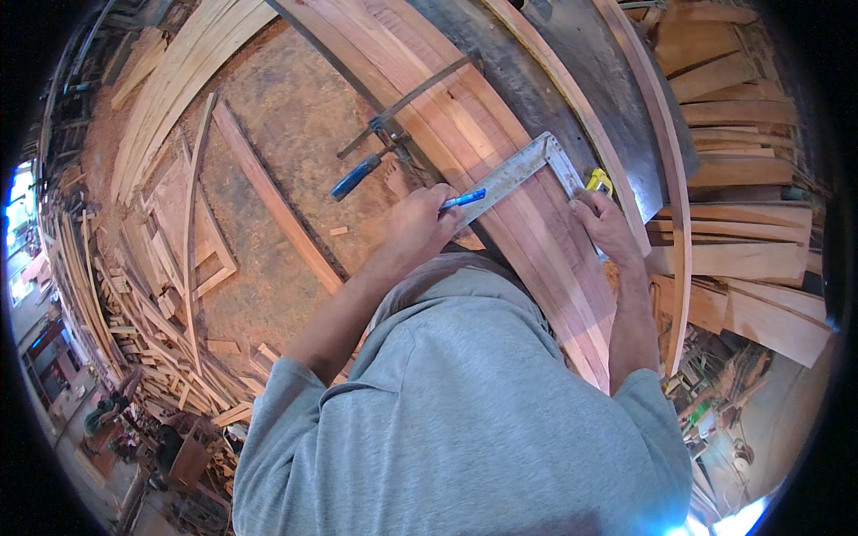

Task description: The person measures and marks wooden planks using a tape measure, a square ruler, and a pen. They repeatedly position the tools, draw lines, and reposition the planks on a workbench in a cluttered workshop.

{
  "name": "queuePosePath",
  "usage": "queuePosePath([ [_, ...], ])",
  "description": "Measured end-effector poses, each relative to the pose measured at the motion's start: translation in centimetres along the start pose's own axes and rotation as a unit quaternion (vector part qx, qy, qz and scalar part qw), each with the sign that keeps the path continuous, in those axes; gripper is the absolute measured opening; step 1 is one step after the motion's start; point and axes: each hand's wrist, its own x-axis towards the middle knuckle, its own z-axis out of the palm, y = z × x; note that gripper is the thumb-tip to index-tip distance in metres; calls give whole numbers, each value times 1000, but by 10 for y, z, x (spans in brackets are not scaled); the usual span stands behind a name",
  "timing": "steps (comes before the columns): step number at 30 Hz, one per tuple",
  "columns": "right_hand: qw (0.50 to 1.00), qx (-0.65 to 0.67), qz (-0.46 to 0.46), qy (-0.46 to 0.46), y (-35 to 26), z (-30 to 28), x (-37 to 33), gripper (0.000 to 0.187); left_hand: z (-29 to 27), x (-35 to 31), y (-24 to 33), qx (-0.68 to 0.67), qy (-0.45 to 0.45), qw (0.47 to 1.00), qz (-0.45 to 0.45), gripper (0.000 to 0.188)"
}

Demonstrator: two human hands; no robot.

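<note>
My left hand (424, 220) is closed on a blue pen (465, 198), which points right across the long blade of a metal try square (511, 179). The square lies over the edge-to-edge reddish wooden boards (478, 116). At its short arm, my right hand (609, 228) is closed, thumb and fingers around the lower end. A yellow tape measure (600, 182) sits right beside that hand; whether the fingers touch it I cannot tell. Farther up the boards, a bar clamp (420, 94) with a blue handle (355, 176) spans them.
Curved wooden strips (581, 98) run along a dark metal surface (572, 45) at the right, with stacked boards (733, 179) beyond. On the dusty floor (295, 98) lie a long wooden strip (273, 192) and, farther left, a heap of offcuts (143, 313). A bare foot (398, 181) shows below the clamp.
</note>
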Motion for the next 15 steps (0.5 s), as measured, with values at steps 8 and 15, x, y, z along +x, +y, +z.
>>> queuePosePath([
  [8, 1000, -5, 16, -12, -14, -2, -2, 42, -5, 2, -4, -25, -25, 999, -7, 21],
  [15, 999, -34, 38, -20, -21, -5, -1, 33, -7, 4, -2, -26, -29, 999, -9, 20],
])
